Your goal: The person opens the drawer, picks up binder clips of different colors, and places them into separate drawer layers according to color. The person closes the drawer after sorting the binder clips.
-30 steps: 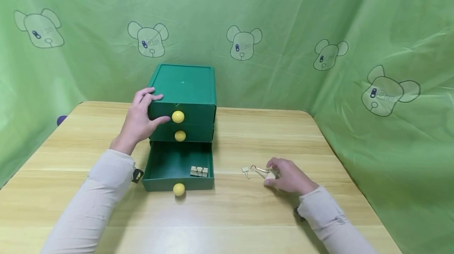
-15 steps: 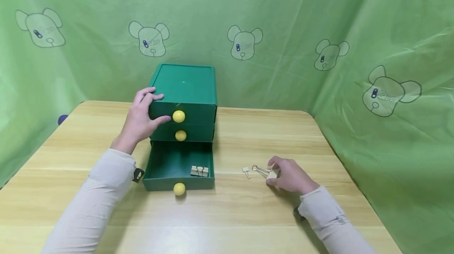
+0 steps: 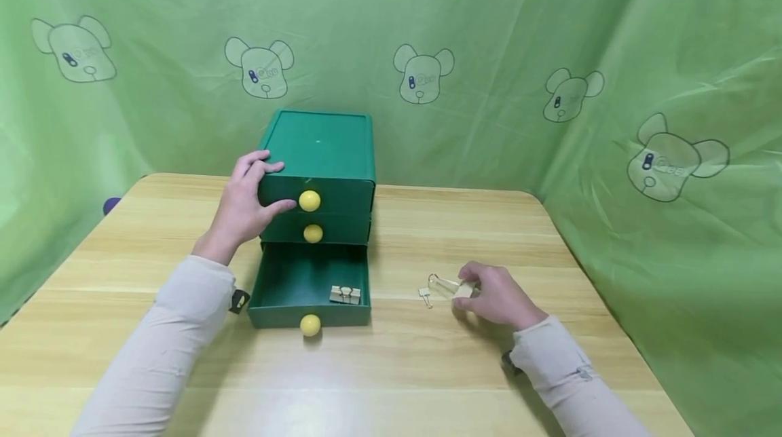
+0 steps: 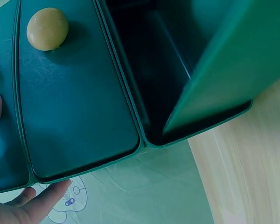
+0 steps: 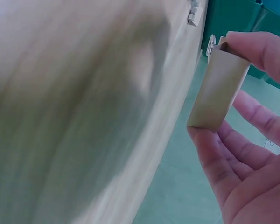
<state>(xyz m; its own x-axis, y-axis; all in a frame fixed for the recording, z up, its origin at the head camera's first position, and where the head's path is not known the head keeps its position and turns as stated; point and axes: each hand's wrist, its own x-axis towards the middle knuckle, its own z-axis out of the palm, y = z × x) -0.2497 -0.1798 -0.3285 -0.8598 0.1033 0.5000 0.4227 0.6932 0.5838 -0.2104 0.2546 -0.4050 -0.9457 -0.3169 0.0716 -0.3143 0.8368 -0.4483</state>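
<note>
My left hand (image 3: 237,210) holds the upper left corner of a green drawer cabinet (image 3: 322,142), thumb on the top drawer's front and fingers over the edge. My right hand (image 3: 497,294) pinches a large pale-gold binder clip (image 5: 219,88) at its two ends between thumb and fingers. In the head view the clip's wire handles point left. A small binder clip (image 3: 424,298) lies on the table just left of it. Another large binder clip (image 3: 345,294) rests in the pulled-out bottom drawer (image 3: 308,317), near its front right corner.
The wooden table (image 3: 391,383) carries everything, with a green curtain (image 3: 489,30) behind and to the right. Yellow round knobs (image 3: 309,201) stick out from the drawer fronts. The upper two drawers are pushed in.
My right hand has raised the large binder clip a little off the table, and its handles have shifted up and slightly left. My left hand keeps its place on the cabinet.
</note>
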